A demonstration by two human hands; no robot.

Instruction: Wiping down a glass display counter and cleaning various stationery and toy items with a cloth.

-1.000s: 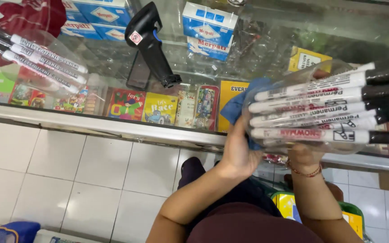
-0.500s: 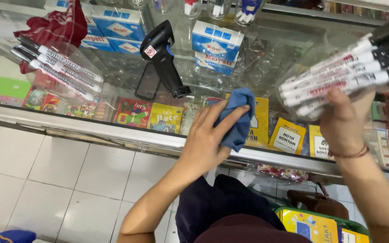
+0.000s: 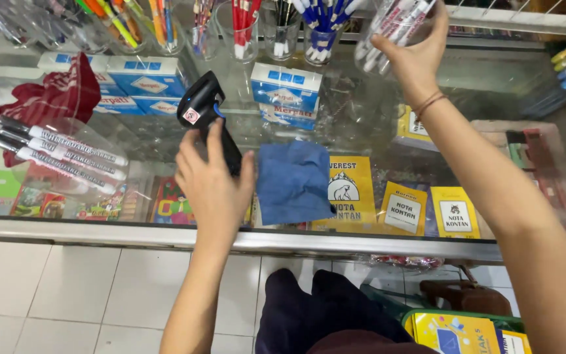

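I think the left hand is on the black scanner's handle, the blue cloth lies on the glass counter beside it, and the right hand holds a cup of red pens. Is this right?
Not quite. In the head view the right hand holds a clear cup of white markers, not red pens. The left hand on the black scanner and the blue cloth on the glass counter are right.
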